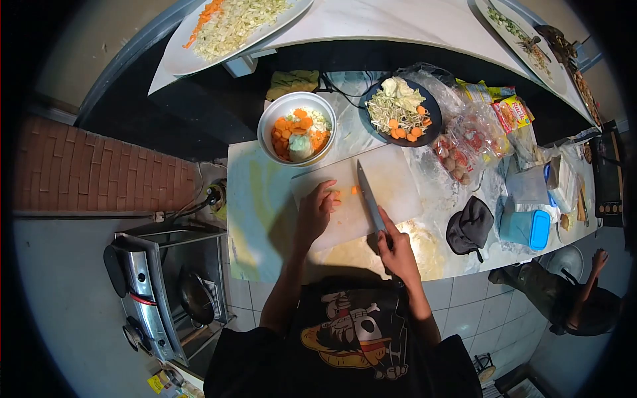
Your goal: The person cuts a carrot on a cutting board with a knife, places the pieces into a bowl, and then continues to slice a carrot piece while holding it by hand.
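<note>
My right hand is wrapped round the handle of a long knife, whose blade points away from me over the white cutting board. My left hand is over the left part of the board, its fingers curled beside small orange carrot pieces. Whether those fingers grip a piece is too small to tell. Another bit of carrot lies between the left hand and the blade. Behind the board stands a white bowl of carrot slices and chopped vegetables, with a dark plate of sprouts, cabbage and carrot slices to its right.
Plastic bags, a black cap and a blue-lidded container are at the right. Platters of cut vegetables rest on the raised counter. A stove stands at lower left; another person is at far right.
</note>
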The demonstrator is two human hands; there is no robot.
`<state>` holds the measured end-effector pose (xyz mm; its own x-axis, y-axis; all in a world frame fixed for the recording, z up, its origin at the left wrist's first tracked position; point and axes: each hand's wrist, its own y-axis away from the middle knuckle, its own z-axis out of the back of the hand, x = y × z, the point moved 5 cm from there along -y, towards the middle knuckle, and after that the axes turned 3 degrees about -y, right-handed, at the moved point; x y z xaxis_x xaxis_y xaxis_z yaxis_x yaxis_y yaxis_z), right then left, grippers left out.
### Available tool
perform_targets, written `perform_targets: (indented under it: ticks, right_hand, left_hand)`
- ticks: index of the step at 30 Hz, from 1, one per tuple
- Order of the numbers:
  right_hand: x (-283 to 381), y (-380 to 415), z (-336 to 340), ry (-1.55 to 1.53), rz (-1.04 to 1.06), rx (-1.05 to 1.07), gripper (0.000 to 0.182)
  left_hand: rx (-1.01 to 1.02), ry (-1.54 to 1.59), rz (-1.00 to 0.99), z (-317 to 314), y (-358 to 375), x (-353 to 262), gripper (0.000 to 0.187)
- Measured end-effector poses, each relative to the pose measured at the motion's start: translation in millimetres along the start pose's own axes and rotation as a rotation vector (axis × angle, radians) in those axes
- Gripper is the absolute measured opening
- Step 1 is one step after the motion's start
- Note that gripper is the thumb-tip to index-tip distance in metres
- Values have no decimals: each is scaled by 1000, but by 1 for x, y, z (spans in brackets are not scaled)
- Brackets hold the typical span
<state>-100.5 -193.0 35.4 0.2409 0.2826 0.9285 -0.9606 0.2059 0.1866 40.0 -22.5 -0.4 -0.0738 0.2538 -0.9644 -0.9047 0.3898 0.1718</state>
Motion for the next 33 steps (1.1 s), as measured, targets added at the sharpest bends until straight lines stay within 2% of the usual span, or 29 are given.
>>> perform_targets:
  ticks: [2,4,8,11,15,17,20,26,33]
  right_hand:
    - [-3,0,3,58,-34,2,58]
    - [-6,0,5,93,71,-87,58]
    - [-9,4,0,168,70,-57,58]
    - [-6,7,-7,190,19,4,61]
    - [-8,7,-11,208,7,2,62]
    - [-12,7,-12,184,43,-27,63]
    - [-11,5,-12,195,24,-13,63]
    - [-7,5,-8,193,44,-30,61]
    - [-4,6,-12,171,49,-22,62]
  left_hand:
    - [-35,-243,-73,3,0,1,31]
    - [-55,-285,-106,3,0,-1,28]
    - [-136,-457,-231,1,-1,-12,18]
    - [-148,-524,-220,1,-4,-6,15]
    - [-152,-467,-237,-3,-6,-15,15]
    - [-88,-388,-220,-11,-7,-16,15]
    - [-64,-436,-165,-21,-9,-24,16]
    - [-64,-461,-232,-25,-16,-12,14]
    - [-91,-460,-204,-20,-13,-15,13]
